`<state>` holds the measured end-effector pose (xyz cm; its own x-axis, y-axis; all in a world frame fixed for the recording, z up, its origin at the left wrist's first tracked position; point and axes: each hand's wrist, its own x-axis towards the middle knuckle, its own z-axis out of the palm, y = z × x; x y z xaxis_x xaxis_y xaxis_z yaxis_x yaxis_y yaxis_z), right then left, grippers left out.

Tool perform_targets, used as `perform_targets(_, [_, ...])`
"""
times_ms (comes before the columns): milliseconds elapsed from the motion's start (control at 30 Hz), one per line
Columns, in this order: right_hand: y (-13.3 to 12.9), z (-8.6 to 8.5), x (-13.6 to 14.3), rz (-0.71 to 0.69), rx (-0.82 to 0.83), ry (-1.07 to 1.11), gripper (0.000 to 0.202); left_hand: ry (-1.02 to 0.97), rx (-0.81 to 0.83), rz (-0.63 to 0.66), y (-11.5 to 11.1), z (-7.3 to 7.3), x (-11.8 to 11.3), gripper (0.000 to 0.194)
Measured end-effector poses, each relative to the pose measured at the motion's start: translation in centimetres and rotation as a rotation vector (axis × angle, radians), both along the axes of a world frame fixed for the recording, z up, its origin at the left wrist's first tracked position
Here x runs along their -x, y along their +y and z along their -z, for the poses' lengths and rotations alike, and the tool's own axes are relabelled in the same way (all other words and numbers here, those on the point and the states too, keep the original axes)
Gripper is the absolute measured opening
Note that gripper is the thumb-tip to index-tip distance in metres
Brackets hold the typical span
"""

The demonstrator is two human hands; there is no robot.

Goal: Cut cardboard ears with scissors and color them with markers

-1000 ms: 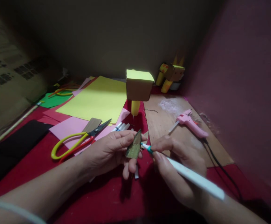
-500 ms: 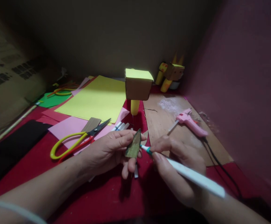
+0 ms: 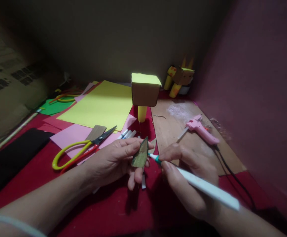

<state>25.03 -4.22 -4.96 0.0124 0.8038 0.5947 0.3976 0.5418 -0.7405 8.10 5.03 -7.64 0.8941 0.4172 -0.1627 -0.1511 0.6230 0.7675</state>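
Between the thumb and fingers of my left hand (image 3: 120,156) is a small pointed cardboard piece (image 3: 140,157), with green colouring on its face and a dark edge. My right hand (image 3: 190,177) is closed around a white marker (image 3: 205,187) with a teal collar. The marker's tip meets the right edge of the cardboard piece, or sits very close to it. Scissors with yellow and red handles (image 3: 70,154) lie left of my left hand. Just beyond my fingers are several white markers (image 3: 126,134).
A cardboard box (image 3: 145,93) with a yellow top stands on a yellow tube at centre. Yellow paper (image 3: 96,105) and pink paper (image 3: 64,140) lie left. A pink glue gun (image 3: 204,130) with a black cord rests on a brown board (image 3: 167,131). A cardboard animal figure (image 3: 181,79) stands at the back right.
The whole view has shifted very slightly. Both hands keep their hold, and the marker tip stays at the right edge of the cardboard piece.
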Motion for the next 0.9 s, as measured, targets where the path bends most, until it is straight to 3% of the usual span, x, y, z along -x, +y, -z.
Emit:
perform_targets(733, [-0.17,0.27,0.02,0.020,0.012,0.044,0.014,-0.046,0.010,0.010,0.09,0.15,0.05,0.031])
perform_targets(900, [-0.26,0.34,-0.06,-0.003,0.032,0.063,0.014,0.001,0.005,-0.047,0.07,0.07,-0.04,0.031])
